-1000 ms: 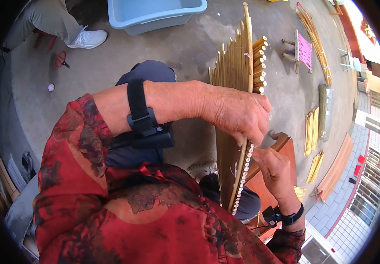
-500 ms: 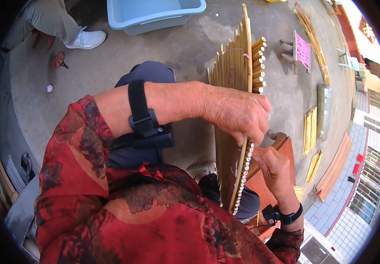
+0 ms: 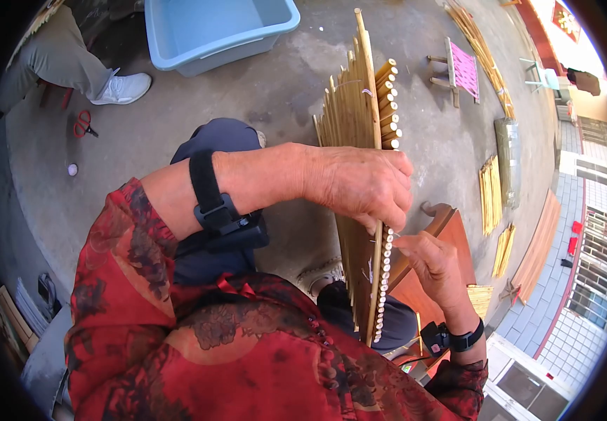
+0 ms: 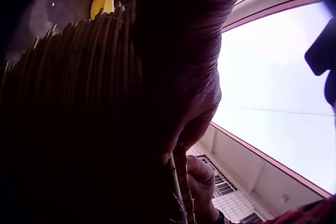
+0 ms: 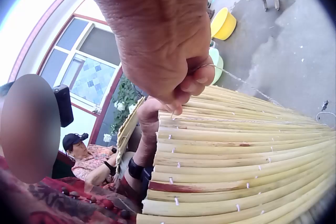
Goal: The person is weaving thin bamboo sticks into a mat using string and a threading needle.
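Mat of stitched stalks [image 5: 226, 169] stands before you, your left hand [image 3: 368, 184] curled round its edge, so brace it there and draw the thread [image 5: 241, 79], held by your right hand [image 3: 433, 265] with bent fingers, evenly to avoid slack.

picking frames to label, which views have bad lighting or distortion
Head: brightly lit, but corners black and plank looks bowed; left wrist: sky blown white, left hand and stalks in deep shadow; right wrist: stalks clear, sky washed out too, a blurred oval over one face.
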`<state>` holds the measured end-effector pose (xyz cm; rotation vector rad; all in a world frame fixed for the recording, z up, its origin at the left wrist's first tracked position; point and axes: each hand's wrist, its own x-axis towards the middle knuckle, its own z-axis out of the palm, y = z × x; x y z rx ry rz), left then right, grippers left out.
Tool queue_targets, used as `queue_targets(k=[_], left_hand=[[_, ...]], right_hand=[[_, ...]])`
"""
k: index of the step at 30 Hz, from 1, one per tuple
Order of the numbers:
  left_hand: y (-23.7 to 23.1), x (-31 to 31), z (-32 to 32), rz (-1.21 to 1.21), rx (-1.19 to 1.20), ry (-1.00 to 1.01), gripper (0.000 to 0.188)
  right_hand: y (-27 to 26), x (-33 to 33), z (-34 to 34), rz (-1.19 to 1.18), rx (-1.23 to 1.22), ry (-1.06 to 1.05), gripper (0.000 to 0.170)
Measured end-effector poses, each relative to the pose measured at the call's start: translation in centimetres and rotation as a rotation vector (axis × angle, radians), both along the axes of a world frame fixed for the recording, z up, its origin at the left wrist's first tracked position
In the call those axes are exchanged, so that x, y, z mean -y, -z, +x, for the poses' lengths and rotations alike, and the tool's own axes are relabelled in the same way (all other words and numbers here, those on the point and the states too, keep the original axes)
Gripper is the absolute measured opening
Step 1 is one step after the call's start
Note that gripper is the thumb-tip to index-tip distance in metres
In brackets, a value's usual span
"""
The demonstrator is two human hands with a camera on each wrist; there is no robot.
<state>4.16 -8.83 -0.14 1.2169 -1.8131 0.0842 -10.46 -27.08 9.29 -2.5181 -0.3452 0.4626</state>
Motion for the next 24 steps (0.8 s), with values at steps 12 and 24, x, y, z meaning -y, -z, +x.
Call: queue_targets(k=[12, 24], left_hand=[[-0.1, -0.2, -0.1, -0.009, -0.007, -0.016, 0.01], [-0.1, 0.1, -0.2, -0.034, 0.008, -0.022, 0.011]], right_hand=[[0.0, -1.6, -0.3, -0.057, 0.034, 0.003, 0.032], [0.1, -2.8, -0.9, -0.033, -0.062, 0.191, 0.02]])
